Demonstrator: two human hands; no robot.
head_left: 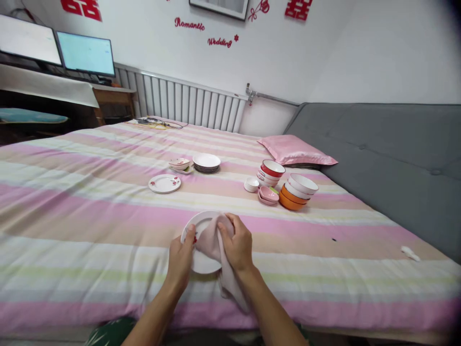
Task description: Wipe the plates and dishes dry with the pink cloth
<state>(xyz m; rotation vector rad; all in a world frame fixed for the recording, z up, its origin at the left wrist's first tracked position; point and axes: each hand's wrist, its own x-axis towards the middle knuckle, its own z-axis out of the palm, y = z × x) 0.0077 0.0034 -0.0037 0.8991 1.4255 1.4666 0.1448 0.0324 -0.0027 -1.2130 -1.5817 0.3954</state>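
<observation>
My left hand (181,259) grips the left rim of a white plate (206,264) with red flowers, its thumb on the upper face. My right hand (237,242) is closed on a pale pink cloth (209,240), pressing it over the plate's right rim. Part of the cloth covers the plate's face, and the rest hangs down below my right wrist. The plate is held above the near side of the bed, tilted toward me. Beyond it, another flowered plate (164,184) lies flat on the striped sheet.
Farther back are a stack of plates (206,160) and small dishes (179,163). To the right stand stacked red-rimmed bowls (272,168), orange and white bowls (293,198), pink dishes (268,194) and small white dishes (251,184). A pink pillow (297,150) lies by the grey headboard (382,158).
</observation>
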